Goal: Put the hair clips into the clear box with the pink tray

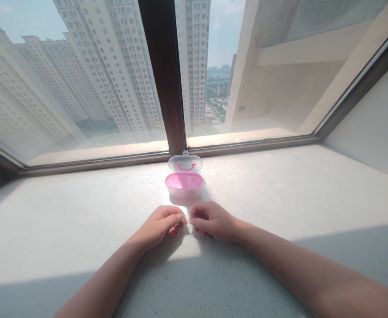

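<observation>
My left hand [168,221] is closed in a pinch, with a small pale curved piece [182,217], like part of a ring, showing at the thumb tip. Facing it, my right hand [211,219] also pinches, its thumb against the index finger. Something tiny and light shows at those fingertips, too small to name. Only a narrow gap separates the two hands. Just beyond them stands a clear oval plastic box [185,194] with a pink inner tray [184,181]. Its clear lid [185,164], fitted with a pink handle, is tipped up at the back.
Both forearms rest over a pale speckled windowsill [64,221], partly in sunlight and partly in shadow. Behind the box rises a dark window post [164,66] between two glass panes. A white wall [369,115] borders the sill on the right.
</observation>
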`<state>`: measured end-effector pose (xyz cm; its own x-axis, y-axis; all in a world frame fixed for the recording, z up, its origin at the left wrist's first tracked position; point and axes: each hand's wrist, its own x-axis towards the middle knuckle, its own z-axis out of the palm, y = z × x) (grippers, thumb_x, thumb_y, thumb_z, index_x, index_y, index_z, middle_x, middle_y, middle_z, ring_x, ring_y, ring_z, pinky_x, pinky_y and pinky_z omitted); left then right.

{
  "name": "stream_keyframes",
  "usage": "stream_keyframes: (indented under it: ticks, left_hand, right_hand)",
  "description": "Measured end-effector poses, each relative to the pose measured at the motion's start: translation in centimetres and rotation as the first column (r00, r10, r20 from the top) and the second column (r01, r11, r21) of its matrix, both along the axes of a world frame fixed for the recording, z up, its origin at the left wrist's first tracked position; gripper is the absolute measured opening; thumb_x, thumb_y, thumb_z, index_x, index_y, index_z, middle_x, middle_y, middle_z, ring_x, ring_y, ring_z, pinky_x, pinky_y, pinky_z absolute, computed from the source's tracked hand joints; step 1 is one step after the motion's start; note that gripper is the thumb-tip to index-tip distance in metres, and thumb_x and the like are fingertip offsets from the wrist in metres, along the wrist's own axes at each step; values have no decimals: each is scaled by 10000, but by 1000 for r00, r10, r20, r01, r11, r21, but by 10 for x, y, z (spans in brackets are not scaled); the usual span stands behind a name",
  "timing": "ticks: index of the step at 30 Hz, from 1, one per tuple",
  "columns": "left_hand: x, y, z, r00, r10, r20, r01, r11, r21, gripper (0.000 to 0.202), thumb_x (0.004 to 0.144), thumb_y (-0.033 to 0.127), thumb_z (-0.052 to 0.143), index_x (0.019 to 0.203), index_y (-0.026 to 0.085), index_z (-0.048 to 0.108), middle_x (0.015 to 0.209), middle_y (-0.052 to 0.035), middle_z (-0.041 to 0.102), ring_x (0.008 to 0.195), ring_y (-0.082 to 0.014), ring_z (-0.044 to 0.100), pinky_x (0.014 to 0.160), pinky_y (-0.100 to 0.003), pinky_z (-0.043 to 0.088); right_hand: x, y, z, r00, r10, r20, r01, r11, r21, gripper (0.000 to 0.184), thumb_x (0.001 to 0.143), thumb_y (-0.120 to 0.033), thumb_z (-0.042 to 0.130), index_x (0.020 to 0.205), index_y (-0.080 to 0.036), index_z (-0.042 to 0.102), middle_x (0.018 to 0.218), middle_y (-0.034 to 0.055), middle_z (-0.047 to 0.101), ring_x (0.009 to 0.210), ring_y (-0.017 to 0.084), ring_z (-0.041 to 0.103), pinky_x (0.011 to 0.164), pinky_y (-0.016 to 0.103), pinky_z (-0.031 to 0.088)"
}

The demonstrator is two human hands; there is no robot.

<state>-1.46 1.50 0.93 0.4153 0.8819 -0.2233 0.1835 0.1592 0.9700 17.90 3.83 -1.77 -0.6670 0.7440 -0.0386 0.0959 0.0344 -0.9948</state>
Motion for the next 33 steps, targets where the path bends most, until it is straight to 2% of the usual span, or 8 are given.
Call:
stream_keyframes:
  ticks: [5,14,25,33]
  left_hand:
    - [0,0,2,999,-8,-38,9,999,34,269,788,309,537,583,136,535,524,15,477,509,-95,411,505,-213,287]
    - [-1,0,0,998,-14,-56,16,999,41,265,804,306,530,600,138,542,543,17,480,526,-98,418,519,-214,303]
    - [-5,1,-7,1000,-21,1,21,1000,2,216,797,319,594,711,121,604,537,25,486,508,-93,439,509,-219,346]
    - [-4,0,-4,999,-43,-28,44,998,54,220,823,313,575,743,111,611,563,11,514,538,-97,452,518,-217,330]
  right_hand:
    - [0,-1,1,1000,-1,2,1,1000,-2,78,790,-200,550,731,-160,519,580,-32,564,442,73,488,421,178,366]
    - [0,0,0,1000,4,0,-4,1000,-3,93,796,-212,555,728,-161,516,586,-31,563,450,72,494,422,175,373]
    - [0,0,-1,1000,9,9,-10,1000,19,82,800,-204,544,735,-165,511,586,-30,554,447,76,484,421,183,370]
    - [0,0,-4,1000,19,-22,-18,999,46,57,800,-172,517,744,-165,510,587,-32,536,477,81,495,451,188,378]
